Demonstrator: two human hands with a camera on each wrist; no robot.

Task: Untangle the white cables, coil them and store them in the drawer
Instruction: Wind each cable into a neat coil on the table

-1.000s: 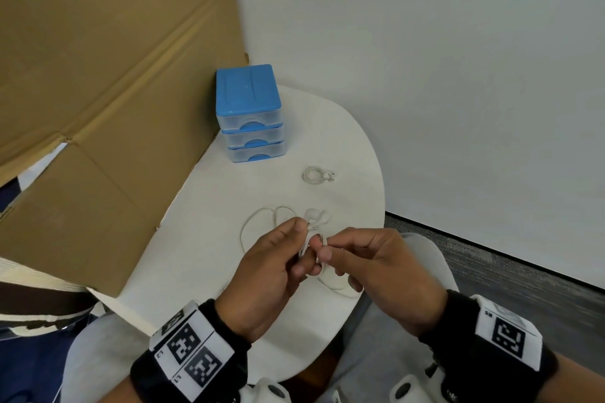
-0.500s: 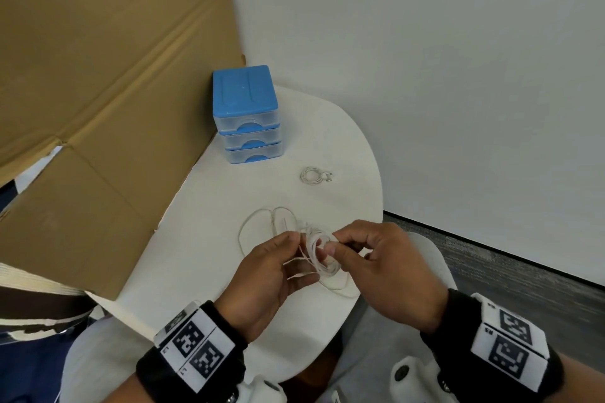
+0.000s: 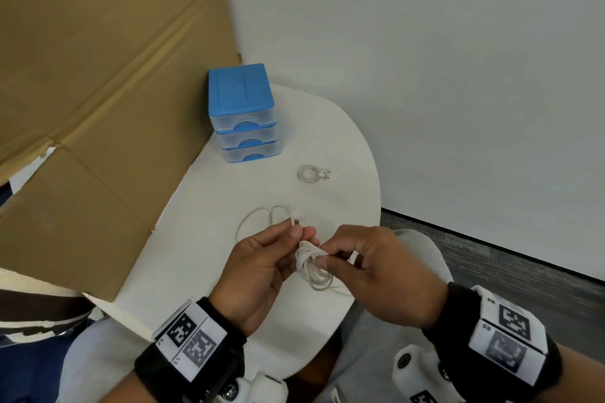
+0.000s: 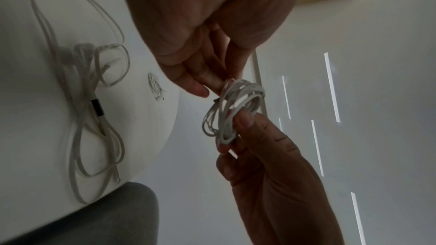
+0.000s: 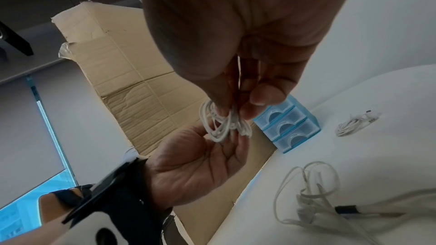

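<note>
A thin white cable wound into a small coil (image 3: 312,268) (image 4: 232,111) (image 5: 221,124) hangs above the round white table (image 3: 203,255). My left hand (image 3: 262,265) pinches its upper side, and my right hand (image 3: 366,265) pinches it from the right with thumb and fingers. A loose, tangled white cable (image 3: 262,216) (image 4: 87,85) (image 5: 313,191) lies on the table just beyond my left hand. A small coiled cable (image 3: 312,173) (image 5: 351,124) rests farther back. The blue three-drawer box (image 3: 244,114) (image 5: 288,124) stands at the back, all drawers closed.
A large cardboard sheet (image 3: 98,108) leans along the table's left side. A white wall (image 3: 425,75) runs behind and to the right. Grey carpet (image 3: 523,271) lies past the table's right edge. My grey-clad lap (image 3: 376,353) is below the near edge.
The cable in my hands has been gathered from a few loose loops into a tighter, fuller coil. Both hands have stayed near the table's front edge.
</note>
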